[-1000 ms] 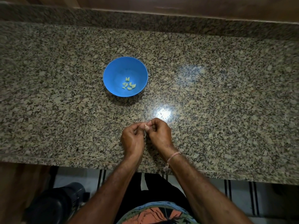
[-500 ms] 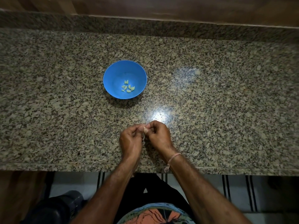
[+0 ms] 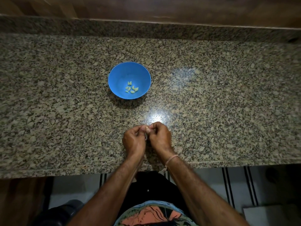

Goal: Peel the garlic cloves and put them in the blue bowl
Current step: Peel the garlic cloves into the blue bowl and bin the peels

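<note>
Both hands are working close together above the near edge of the speckled granite counter [image 3: 211, 95], the left hand [image 3: 134, 141] and right hand [image 3: 160, 137] pinching a small pale garlic clove [image 3: 147, 130] between their fingertips; it is looking light, firm and slippery, best nipped at its tip, while several peeled cloves [image 3: 131, 89] are lying in the round blue plastic bowl [image 3: 117, 79] well beyond

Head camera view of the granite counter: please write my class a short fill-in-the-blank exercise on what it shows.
1. The peeled garlic cloves lie inside the round plastic bowl, whose colour is ____.
2. The left hand and right hand together pinch one small ____.
3. The thin wrist string is on the ____ arm.

Missing words: blue; garlic clove; right
</note>
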`<control>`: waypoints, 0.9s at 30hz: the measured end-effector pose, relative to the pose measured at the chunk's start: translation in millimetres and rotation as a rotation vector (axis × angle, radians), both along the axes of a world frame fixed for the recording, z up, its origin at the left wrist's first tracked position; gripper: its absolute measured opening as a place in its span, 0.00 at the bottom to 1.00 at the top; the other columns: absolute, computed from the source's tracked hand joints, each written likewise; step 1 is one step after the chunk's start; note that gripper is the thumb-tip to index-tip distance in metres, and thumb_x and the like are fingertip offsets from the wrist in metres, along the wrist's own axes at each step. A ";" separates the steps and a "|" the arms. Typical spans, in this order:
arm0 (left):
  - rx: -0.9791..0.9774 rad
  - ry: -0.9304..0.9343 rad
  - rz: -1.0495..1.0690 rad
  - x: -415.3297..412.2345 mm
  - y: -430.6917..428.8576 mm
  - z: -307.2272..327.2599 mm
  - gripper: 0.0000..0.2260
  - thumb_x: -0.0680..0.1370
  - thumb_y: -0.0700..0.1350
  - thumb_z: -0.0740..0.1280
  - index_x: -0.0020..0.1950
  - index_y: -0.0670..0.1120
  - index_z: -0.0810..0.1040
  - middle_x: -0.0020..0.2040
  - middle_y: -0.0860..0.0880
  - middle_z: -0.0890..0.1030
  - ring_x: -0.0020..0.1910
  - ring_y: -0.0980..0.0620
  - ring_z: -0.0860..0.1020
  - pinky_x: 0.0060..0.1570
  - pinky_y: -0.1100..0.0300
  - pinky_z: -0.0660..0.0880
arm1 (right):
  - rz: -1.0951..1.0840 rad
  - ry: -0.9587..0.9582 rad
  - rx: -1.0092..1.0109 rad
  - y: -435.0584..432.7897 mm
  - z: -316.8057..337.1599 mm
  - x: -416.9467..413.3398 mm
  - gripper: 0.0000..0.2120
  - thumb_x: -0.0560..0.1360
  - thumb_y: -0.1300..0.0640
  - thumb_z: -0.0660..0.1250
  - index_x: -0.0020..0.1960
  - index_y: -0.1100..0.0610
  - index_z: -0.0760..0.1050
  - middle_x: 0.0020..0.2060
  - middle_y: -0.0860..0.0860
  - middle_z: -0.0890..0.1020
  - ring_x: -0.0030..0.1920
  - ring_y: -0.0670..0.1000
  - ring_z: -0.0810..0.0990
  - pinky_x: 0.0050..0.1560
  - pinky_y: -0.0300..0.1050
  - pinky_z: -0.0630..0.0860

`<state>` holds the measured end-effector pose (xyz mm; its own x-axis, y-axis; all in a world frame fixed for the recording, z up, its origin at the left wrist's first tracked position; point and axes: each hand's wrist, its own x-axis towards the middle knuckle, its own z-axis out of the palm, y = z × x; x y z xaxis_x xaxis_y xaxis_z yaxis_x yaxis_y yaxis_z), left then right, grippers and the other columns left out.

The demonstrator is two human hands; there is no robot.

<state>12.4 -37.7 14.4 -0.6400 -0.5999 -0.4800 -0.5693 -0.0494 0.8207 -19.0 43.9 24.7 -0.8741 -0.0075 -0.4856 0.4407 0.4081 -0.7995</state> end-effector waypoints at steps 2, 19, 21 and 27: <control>0.002 0.005 -0.023 1.6 -5.0 -1.9 0.05 0.82 0.44 0.71 0.52 0.49 0.88 0.49 0.53 0.88 0.50 0.54 0.85 0.46 0.62 0.81 | -0.013 -0.008 -0.003 -2.0 -0.9 1.7 0.03 0.80 0.58 0.72 0.49 0.57 0.80 0.43 0.49 0.83 0.42 0.46 0.80 0.41 0.39 0.80; -0.018 -0.030 -0.043 3.6 -10.3 -2.7 0.07 0.82 0.45 0.71 0.49 0.54 0.87 0.43 0.57 0.87 0.47 0.55 0.85 0.47 0.55 0.83 | -0.055 -0.002 -0.011 -9.0 -2.3 5.8 0.03 0.81 0.60 0.71 0.49 0.57 0.79 0.43 0.48 0.83 0.42 0.45 0.80 0.33 0.29 0.75; -0.027 -0.044 -0.023 0.3 -9.1 -1.5 0.06 0.82 0.45 0.71 0.50 0.53 0.87 0.43 0.57 0.87 0.46 0.55 0.85 0.47 0.55 0.83 | -0.051 0.005 0.004 -11.5 -4.1 4.2 0.03 0.81 0.60 0.70 0.49 0.57 0.79 0.43 0.48 0.83 0.43 0.47 0.81 0.36 0.33 0.78; -0.036 -0.038 0.003 -4.9 -4.8 -2.2 0.06 0.82 0.43 0.71 0.53 0.48 0.88 0.44 0.55 0.87 0.46 0.56 0.85 0.44 0.61 0.82 | -0.034 0.005 -0.014 -5.8 -5.9 -2.2 0.02 0.81 0.61 0.70 0.49 0.57 0.79 0.43 0.50 0.83 0.42 0.44 0.79 0.34 0.28 0.74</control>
